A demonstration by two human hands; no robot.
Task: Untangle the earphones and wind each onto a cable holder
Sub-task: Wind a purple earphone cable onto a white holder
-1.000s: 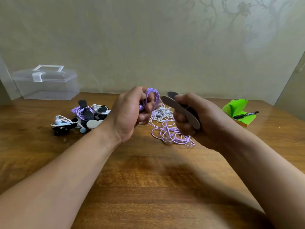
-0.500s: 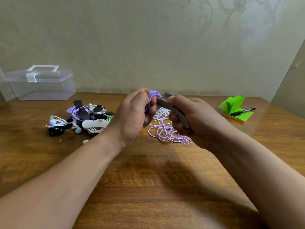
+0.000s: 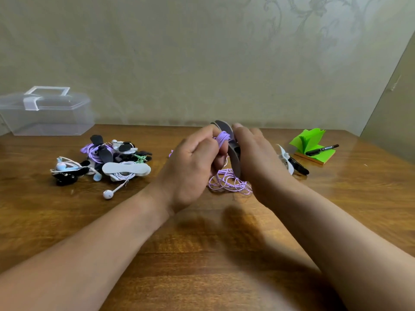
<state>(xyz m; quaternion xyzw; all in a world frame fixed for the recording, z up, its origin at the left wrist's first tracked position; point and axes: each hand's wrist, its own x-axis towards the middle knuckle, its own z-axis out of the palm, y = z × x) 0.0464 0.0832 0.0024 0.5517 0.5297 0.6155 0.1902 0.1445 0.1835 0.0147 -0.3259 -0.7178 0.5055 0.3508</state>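
My left hand (image 3: pixel 193 167) grips a coiled bundle of purple earphone cable (image 3: pixel 222 139) above the table's middle. My right hand (image 3: pixel 258 158) holds a dark grey cable holder (image 3: pixel 233 158) upright against that bundle, its palm side hidden from me. Loose purple cable (image 3: pixel 229 185) trails down from the hands into a tangle on the table. At the left lies a pile of wound earphones on holders (image 3: pixel 112 160), including a white holder (image 3: pixel 125 169) and a loose white earbud (image 3: pixel 108 194).
A clear plastic box (image 3: pixel 45 113) stands at the back left. Behind my right hand lie spare white and black holders (image 3: pixel 289 162). A green sticky-note block (image 3: pixel 312 147) with a black marker (image 3: pixel 322 149) sits at the back right. The wooden table (image 3: pixel 202 254) meets a wall.
My hands came together: the right hand turned the grey holder upright and pressed it against the purple coil in my left hand. The spare holders behind the right hand came into sight.
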